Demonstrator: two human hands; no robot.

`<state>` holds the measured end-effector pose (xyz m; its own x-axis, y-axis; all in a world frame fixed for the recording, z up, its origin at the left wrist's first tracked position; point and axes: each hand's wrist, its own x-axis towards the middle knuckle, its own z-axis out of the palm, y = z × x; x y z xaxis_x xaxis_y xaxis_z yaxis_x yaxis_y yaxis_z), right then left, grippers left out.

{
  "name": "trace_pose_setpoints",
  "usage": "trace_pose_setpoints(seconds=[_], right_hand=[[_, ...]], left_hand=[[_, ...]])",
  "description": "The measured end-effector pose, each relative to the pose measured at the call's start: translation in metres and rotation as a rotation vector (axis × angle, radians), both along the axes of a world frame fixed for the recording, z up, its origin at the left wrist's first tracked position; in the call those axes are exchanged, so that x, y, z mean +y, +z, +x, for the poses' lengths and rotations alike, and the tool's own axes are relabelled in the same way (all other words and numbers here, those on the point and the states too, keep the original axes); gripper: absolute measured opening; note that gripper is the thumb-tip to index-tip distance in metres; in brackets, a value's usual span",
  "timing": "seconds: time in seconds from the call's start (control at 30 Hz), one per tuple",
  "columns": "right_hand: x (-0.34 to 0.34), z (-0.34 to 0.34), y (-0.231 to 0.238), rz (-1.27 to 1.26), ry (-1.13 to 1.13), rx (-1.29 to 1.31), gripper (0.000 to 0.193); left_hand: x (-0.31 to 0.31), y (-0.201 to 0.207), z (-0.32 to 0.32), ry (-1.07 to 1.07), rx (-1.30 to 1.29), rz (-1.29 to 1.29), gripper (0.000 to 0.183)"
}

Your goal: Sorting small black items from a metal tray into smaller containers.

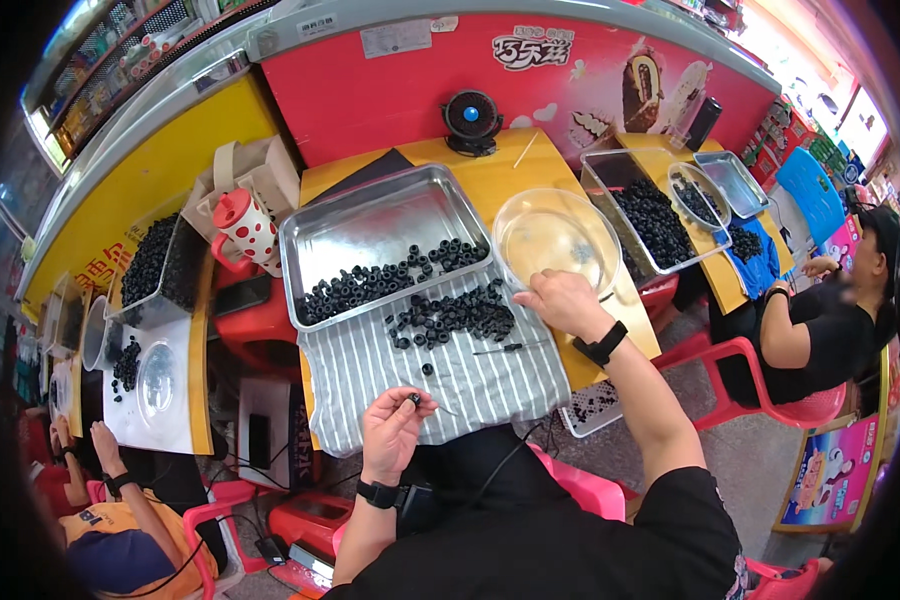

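Between the thumb and fingers of my left hand [392,430] is a small black ring-shaped part [414,399], held in front of the near edge of a grey-and-white striped cloth [355,375]. My right hand [567,302] reaches over the near rim of a round clear plastic bowl [558,202], its fingers pinched together; whatever they hold is hidden. On the cloth lies a heap of black parts [470,315], with one loose part [427,369] nearer me. A thin dark tool [510,349] rests beside the heap. Behind it stands a metal tray [355,245] with many more parts along its near side.
A small black fan [472,120] stands at the table's back. Left are a polka-dot cup [247,230] and a bin of black parts [178,268]; right, another clear bin [660,262]. Co-workers sit at both sides, one on a pink chair [745,365].
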<state>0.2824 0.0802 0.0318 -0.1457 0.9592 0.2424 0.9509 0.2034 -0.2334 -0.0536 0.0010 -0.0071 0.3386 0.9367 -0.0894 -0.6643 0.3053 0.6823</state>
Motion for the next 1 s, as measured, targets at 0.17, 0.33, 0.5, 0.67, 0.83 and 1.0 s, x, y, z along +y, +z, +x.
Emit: trace_pose_setpoints(seconds=[0.17,0.33,0.5,0.67,0.83,1.0], right_hand=[[-0.003,-0.002,0.009,0.035,0.028,-0.051,0.051],[-0.005,0.001,0.010,0.115,0.032,-0.031,0.051],[-0.006,0.005,0.012,0.148,0.005,0.003,0.050],[-0.004,0.006,0.013,0.108,0.009,0.035,0.049],[0.001,0.009,0.010,-0.037,-0.018,0.094,0.050],[0.010,0.017,0.001,-0.145,-0.079,0.229,0.051]], left_hand=[[-0.001,-0.004,0.000,-0.015,-0.019,0.012,0.016],[-0.002,-0.005,-0.002,-0.009,-0.012,0.024,0.016],[-0.002,-0.004,-0.001,-0.010,-0.025,0.025,0.016],[-0.002,-0.002,-0.001,-0.009,-0.014,0.025,0.015],[-0.003,-0.001,-0.002,-0.003,-0.021,0.023,0.015],[-0.004,0.000,-0.003,-0.002,-0.033,0.023,0.015]])
